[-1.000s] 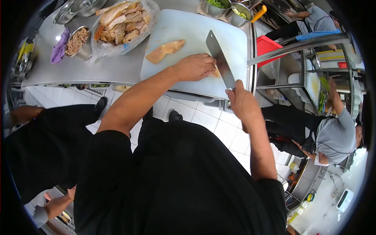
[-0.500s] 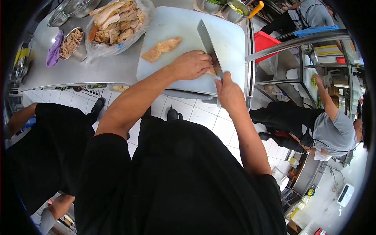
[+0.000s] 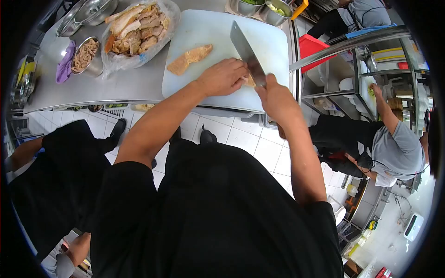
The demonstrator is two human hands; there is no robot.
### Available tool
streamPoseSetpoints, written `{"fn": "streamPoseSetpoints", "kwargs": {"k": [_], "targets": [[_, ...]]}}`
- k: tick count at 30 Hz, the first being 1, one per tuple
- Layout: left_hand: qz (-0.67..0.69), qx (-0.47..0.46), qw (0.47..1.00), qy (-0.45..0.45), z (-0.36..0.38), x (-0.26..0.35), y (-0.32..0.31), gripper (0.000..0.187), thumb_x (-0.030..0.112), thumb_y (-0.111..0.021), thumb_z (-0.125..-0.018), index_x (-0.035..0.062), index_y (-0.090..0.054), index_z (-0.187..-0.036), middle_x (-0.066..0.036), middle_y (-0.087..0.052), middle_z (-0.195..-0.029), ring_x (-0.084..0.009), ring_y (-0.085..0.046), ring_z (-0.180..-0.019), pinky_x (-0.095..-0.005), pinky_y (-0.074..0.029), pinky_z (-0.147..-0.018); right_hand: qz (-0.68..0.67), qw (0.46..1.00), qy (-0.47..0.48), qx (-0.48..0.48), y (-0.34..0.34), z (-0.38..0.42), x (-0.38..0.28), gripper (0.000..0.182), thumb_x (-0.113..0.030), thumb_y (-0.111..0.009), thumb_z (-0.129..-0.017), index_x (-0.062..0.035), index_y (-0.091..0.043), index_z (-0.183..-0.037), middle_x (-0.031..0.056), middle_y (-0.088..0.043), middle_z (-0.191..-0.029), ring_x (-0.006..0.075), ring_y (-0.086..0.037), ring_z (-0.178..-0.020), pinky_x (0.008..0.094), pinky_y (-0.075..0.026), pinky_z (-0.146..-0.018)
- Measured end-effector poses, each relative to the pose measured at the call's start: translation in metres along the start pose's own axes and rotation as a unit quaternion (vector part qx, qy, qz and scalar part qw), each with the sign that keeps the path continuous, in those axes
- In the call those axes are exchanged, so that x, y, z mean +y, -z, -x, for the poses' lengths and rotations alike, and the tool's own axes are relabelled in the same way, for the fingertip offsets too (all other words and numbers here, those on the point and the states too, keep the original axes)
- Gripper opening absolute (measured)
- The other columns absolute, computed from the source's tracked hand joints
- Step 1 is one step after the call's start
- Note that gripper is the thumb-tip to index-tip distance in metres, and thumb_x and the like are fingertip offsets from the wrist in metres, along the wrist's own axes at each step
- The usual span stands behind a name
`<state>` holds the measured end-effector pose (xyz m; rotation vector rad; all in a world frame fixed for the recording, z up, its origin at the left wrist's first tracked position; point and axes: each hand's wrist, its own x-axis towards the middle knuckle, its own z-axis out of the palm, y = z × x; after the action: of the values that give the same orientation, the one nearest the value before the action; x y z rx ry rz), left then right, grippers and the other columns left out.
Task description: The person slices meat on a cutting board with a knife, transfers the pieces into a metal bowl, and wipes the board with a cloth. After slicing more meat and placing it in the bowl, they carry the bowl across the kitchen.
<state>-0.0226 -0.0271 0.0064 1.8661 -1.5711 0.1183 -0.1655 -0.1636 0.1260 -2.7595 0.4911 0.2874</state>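
My right hand (image 3: pixel 276 95) is closed round the handle of a cleaver (image 3: pixel 248 53), its broad blade pointing away from me over the white cutting board (image 3: pixel 211 25). Just left of the blade, my left hand (image 3: pixel 225 76) presses with curled fingers on a piece of meat (image 3: pixel 249 81). Most of that piece is hidden under the fingers and behind the blade. Another slab of cooked meat (image 3: pixel 189 59) lies on the board, left of my left hand and touched by neither hand.
Left of the board sit a plastic bag of cooked meat (image 3: pixel 139 30), a metal bowl of shredded meat (image 3: pixel 86 55) and a purple cloth (image 3: pixel 65 65). Metal containers of greens (image 3: pixel 250 3) stand behind. A metal rail (image 3: pixel 347 47) runs at right. Co-workers stand on both sides.
The cleaver's handle end and my right hand have shifted slightly right and toward the far side, and the blade now shows more of its face. My left hand stays on the meat.
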Motion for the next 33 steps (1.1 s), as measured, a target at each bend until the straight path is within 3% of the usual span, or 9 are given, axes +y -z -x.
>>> {"fn": "streamPoseSetpoints", "kwargs": {"k": [4,6,9,11,17,20,23,27,33], "targets": [[-0.012,0.037,0.999,-0.02,0.005,-0.007,-0.003,0.011,0.016,-0.062,-0.088,0.0067,-0.066,-0.092,-0.008,-0.063,-0.097,-0.0282,-0.059,-0.097,-0.041,-0.049,-0.089,-0.009,0.998,-0.054,-0.03,-0.026,0.031,0.006,0.032,-0.029,-0.053,-0.101,-0.0004,-0.043,-0.112,0.0317,-0.068,-0.085,0.052,-0.066,-0.085,0.0591,-0.051,-0.079],[0.002,0.03,0.999,-0.025,0.006,-0.008,-0.005,0.012,0.017,-0.063,-0.087,0.007,-0.066,-0.093,-0.008,-0.063,-0.097,-0.0282,-0.059,-0.097,-0.0415,-0.049,-0.089,-0.02,0.999,-0.038,0.015,-0.047,0.02,0.003,0.032,-0.028,-0.053,-0.101,-0.0006,-0.042,-0.112,0.0318,-0.068,-0.085,0.0517,-0.066,-0.084,0.0593,-0.051,-0.078],[0.015,0.026,0.999,-0.02,0.011,-0.002,-0.005,0.013,0.018,-0.064,-0.085,0.0073,-0.066,-0.093,-0.007,-0.063,-0.097,-0.0277,-0.059,-0.097,-0.0412,-0.048,-0.09,-0.002,0.999,0.013,0.032,-0.03,-0.006,0.003,0.032,-0.028,-0.053,-0.101,-0.0002,-0.043,-0.111,0.0319,-0.068,-0.084,0.0517,-0.066,-0.084,0.0586,-0.052,-0.077],[-0.007,0.067,0.998,-0.017,0.008,-0.004,-0.003,0.014,0.019,-0.064,-0.084,0.0075,-0.067,-0.093,-0.007,-0.063,-0.097,-0.0275,-0.059,-0.097,-0.0405,-0.048,-0.091,-0.014,1.0,-0.014,-0.003,-0.009,0.008,-0.002,0.031,-0.029,-0.053,-0.101,-0.0002,-0.043,-0.11,0.0323,-0.067,-0.083,0.0521,-0.066,-0.083,0.0582,-0.052,-0.076],[-0.017,0.034,0.999,-0.017,0.011,-0.009,-0.002,0.015,0.018,-0.065,-0.082,0.0073,-0.067,-0.093,-0.007,-0.063,-0.099,-0.0272,-0.058,-0.101,-0.0402,-0.048,-0.092,-0.035,0.998,-0.051,0.017,-0.052,0.018,-0.003,0.03,-0.028,-0.053,-0.101,-0.0007,-0.043,-0.109,0.0335,-0.067,-0.084,0.052,-0.066,-0.084,0.0604,-0.05,-0.077],[-0.014,-0.017,1.0,0.007,0.011,-0.003,0.006,0.017,0.013,-0.069,-0.08,0.0075,-0.067,-0.095,-0.008,-0.064,-0.105,-0.0281,-0.058,-0.104,-0.0401,-0.048,-0.095,-0.035,0.999,-0.011,0.023,-0.036,-0.002,0.001,0.031,-0.029,-0.053,-0.101,-0.0006,-0.044,-0.11,0.0337,-0.067,-0.085,0.052,-0.066,-0.084,0.0603,-0.051,-0.078],[-0.007,0.028,1.0,-0.012,0.01,-0.004,0.004,0.017,0.013,-0.069,-0.08,0.0077,-0.066,-0.095,-0.008,-0.064,-0.104,-0.0289,-0.058,-0.103,-0.0409,-0.048,-0.093,-0.04,0.998,-0.05,-0.025,-0.011,0.029,-0.008,0.032,-0.029,-0.054,-0.101,-0.0001,-0.043,-0.11,0.0333,-0.067,-0.085,0.0521,-0.066,-0.085,0.0599,-0.051,-0.079],[-0.014,0.004,1.0,-0.018,0.014,-0.008,0.0,0.018,0.013,-0.069,-0.079,0.0077,-0.066,-0.096,-0.008,-0.064,-0.105,-0.0289,-0.058,-0.104,-0.041,-0.047,-0.094,-0.074,0.996,-0.049,0.03,-0.059,0.025,-0.004,0.031,-0.028,-0.054,-0.1,-0.0001,-0.044,-0.109,0.031,-0.068,-0.084,0.0526,-0.066,-0.084,0.0591,-0.051,-0.078],[-0.018,0.038,0.999,-0.015,0.016,-0.002,0.001,0.013,0.016,-0.067,-0.082,0.0091,-0.068,-0.092,-0.006,-0.065,-0.1,-0.0262,-0.059,-0.103,-0.039,-0.047,-0.094,-0.026,0.999,-0.043,-0.008,-0.011,0.025,-0.017,0.032,-0.028,-0.055,-0.1,0.0004,-0.044,-0.111,0.0307,-0.069,-0.087,0.052,-0.066,-0.087,0.0588,-0.051,-0.08]]}}
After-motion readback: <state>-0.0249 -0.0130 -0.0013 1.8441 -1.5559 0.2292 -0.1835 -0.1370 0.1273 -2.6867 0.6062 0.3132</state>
